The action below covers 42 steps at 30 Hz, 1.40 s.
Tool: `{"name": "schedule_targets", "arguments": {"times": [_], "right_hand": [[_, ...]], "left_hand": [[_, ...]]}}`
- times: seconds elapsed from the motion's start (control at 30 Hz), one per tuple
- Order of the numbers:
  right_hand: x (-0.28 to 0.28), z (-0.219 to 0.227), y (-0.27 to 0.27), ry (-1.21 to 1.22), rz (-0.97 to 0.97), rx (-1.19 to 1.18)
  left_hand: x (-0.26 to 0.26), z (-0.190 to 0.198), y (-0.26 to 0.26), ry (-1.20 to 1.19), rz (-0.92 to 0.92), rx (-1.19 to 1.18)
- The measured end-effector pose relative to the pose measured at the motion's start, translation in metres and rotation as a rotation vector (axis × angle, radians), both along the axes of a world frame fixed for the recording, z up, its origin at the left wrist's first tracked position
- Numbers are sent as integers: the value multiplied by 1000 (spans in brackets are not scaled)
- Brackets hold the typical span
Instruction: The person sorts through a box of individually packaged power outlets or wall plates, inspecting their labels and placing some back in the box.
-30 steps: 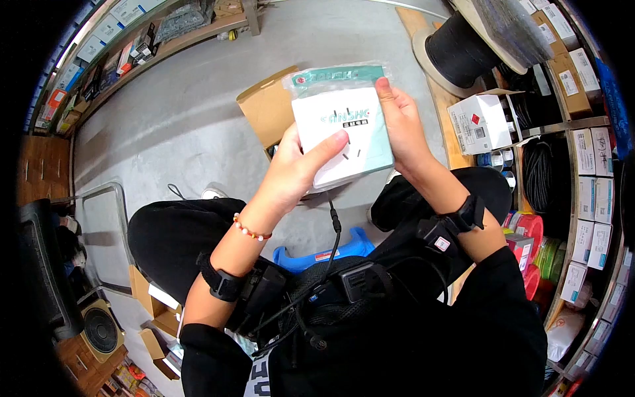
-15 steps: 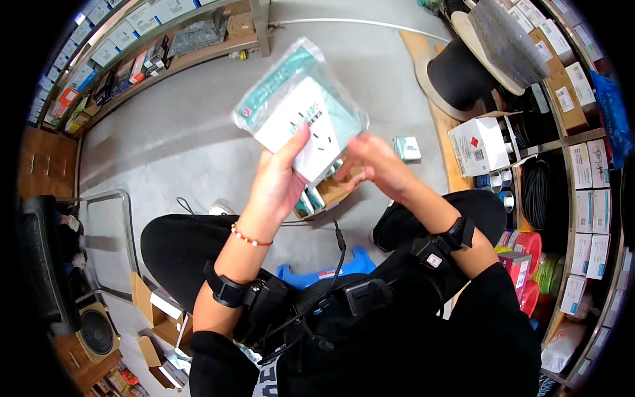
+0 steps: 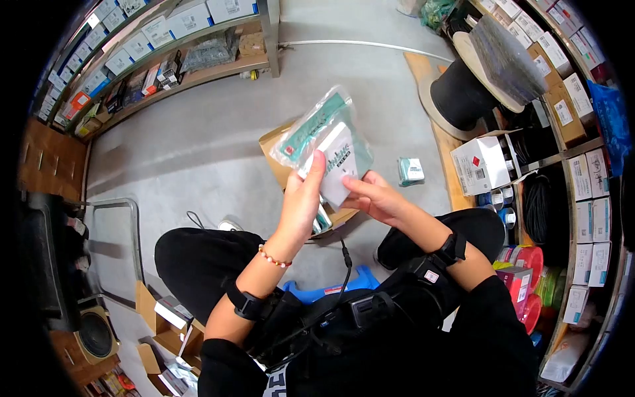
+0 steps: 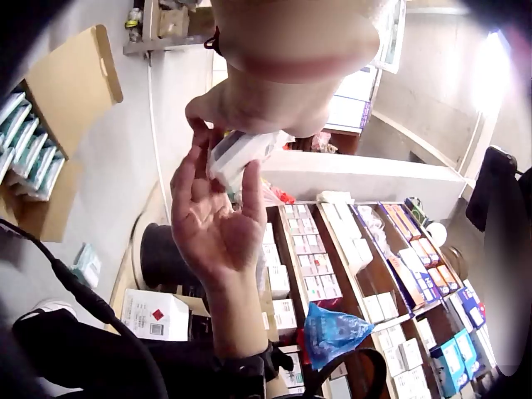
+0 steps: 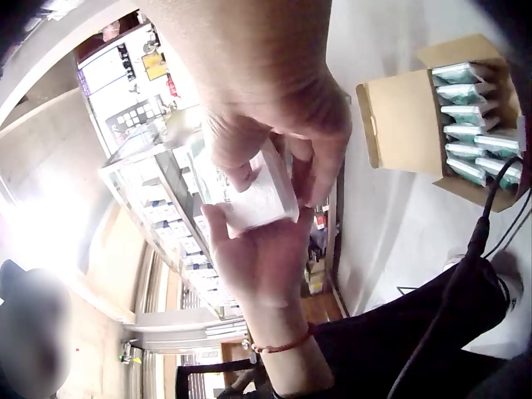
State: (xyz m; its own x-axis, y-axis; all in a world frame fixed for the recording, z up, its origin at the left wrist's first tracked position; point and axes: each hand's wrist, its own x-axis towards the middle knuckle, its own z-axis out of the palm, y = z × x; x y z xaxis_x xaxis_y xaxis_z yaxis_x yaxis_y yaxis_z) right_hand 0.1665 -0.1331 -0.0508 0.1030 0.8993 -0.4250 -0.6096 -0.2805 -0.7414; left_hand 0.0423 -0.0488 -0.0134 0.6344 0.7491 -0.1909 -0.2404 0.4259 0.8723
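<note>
A white wall socket [image 3: 338,159] in a clear and green plastic bag [image 3: 311,132] is held up before the body, tilted. My left hand [image 3: 302,202] grips it at its lower left, thumb flat on the face. With the thumb on the front near the lower right edge, my right hand [image 3: 378,198] pinches it too. In the right wrist view the left palm [image 5: 266,258] lies beneath the white socket [image 5: 264,195]. Under the hands on the floor stands an open cardboard box [image 5: 399,125] holding several packaged sockets [image 5: 465,116].
One small green and white packet [image 3: 411,171] lies on the floor right of the box. A blue plastic stool [image 3: 337,284] is between the legs. A cable spool [image 3: 463,86] and stocked shelves [image 3: 585,198] stand on the right. More shelves [image 3: 178,66] run along the far left.
The right hand left the bag's right side and now pinches the socket's lower right. The bagged socket tilted and came lower and nearer. The left hand kept its hold.
</note>
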Motion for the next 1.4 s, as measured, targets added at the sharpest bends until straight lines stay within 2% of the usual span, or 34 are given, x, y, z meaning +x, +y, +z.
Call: {"name": "schedule_targets", "arguments": {"times": [0.1, 0.2, 0.23, 0.33, 0.37, 0.47, 0.6, 0.7, 0.8, 0.93, 1.13, 1.4], "right_hand": [[4, 7, 1, -41, -33, 24], [12, 3, 0, -25, -30, 4], [13, 0, -1, -14, -58, 11], [10, 14, 0, 19, -90, 94], [10, 16, 0, 40, -94, 115], [9, 19, -1, 18, -138, 118], [5, 22, -2, -163, -125, 104], [-2, 22, -2, -329, -120, 192], [-8, 29, -2, -311, -141, 174], [-9, 34, -3, -345, -199, 252], [-17, 49, -5, -335, -230, 280], [-29, 55, -7, -393, -289, 312]], "left_hand": [[1, 6, 10, -99, 118, 34], [-8, 5, 24, 32, 72, 326], [-7, 9, 26, 43, 120, 331], [-10, 15, 30, 65, 95, 377], [-12, 15, 30, 54, 31, 283], [-10, 18, 29, 113, -62, 287], [-8, 13, 30, 203, 47, 470], [-9, 8, 37, 309, 250, 836], [-11, 16, 32, 375, 336, 990], [-7, 18, 28, 406, 441, 1083], [-4, 17, 28, 374, 537, 1073], [2, 10, 29, 327, 564, 1006]]}}
